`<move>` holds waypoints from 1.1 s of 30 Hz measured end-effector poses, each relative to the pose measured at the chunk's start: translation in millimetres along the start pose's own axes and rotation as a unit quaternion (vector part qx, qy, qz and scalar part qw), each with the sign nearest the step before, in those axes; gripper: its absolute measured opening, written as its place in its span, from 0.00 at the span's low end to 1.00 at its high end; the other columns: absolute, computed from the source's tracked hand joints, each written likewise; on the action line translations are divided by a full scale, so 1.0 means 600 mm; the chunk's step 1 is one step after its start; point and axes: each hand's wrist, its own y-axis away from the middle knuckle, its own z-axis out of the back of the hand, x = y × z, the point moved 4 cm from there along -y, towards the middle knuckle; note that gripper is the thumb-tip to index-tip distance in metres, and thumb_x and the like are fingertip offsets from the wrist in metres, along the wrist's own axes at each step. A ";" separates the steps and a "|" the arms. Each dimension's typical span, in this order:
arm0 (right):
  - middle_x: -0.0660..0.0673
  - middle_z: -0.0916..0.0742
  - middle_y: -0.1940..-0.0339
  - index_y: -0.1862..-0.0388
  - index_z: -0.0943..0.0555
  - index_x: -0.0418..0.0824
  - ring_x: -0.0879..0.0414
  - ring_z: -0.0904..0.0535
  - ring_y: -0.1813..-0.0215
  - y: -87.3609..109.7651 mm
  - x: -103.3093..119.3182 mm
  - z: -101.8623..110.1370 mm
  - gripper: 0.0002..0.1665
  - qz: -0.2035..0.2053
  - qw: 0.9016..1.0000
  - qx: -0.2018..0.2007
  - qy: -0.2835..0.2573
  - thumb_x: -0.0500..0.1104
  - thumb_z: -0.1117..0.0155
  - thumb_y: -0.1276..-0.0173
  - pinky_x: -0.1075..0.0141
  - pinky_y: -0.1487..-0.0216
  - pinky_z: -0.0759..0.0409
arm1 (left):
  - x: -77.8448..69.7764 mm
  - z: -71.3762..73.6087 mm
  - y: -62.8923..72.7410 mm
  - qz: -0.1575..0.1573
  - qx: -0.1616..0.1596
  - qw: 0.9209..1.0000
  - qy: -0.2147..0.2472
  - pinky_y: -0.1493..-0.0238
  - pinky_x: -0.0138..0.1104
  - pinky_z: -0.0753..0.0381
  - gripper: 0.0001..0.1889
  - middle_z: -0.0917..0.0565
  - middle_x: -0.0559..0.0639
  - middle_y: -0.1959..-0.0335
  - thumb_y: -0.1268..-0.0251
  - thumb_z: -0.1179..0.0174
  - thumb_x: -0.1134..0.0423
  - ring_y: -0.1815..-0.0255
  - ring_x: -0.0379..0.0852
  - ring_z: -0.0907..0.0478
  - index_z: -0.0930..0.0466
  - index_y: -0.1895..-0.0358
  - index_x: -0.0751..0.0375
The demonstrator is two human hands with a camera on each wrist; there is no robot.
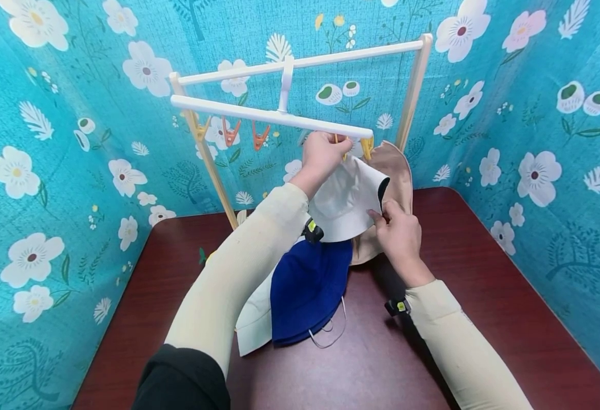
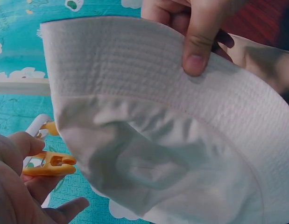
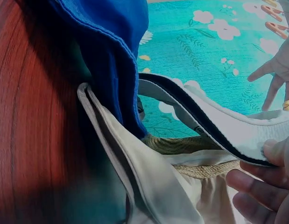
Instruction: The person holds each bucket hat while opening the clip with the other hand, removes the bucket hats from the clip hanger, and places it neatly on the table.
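Observation:
A white bucket hat (image 1: pixel 343 199) with a dark inner edge is held up below the right end of a white hanger (image 1: pixel 274 117). At its brim, my right hand (image 1: pixel 399 233) pinches the cloth between thumb and fingers. My left hand (image 1: pixel 322 156) is just under the hanger bar, pinching a yellow clothespin (image 2: pixel 53 163) between thumb and fingers. In the left wrist view the clothespin's tips are close to the hat's edge; whether they grip cloth I cannot tell. Another yellow clothespin (image 1: pixel 367 148) is at the hanger's end, beside a beige hat (image 1: pixel 402 176).
The hanger hooks over a wooden rack (image 1: pixel 417 85). Orange clothespins (image 1: pixel 261 136) hang toward its left. Below, a blue hat (image 1: pixel 310 290) with a thin cord lies beside a pale hat (image 1: pixel 253 327) on the dark red table (image 1: pixel 484 256). Flowered teal cloth (image 1: pixel 525 131) surrounds the table.

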 end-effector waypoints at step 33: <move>0.46 0.27 0.88 0.78 0.27 0.42 0.53 0.36 0.83 -0.007 0.007 0.119 0.22 0.026 1.000 -0.001 0.015 0.46 0.20 0.39 0.62 0.80 0.44 | 0.011 0.000 -0.012 -0.057 -0.023 0.998 -0.031 0.79 0.31 0.35 0.14 0.26 0.43 0.83 0.34 0.31 0.51 0.80 0.40 0.32 0.18 0.73 0.54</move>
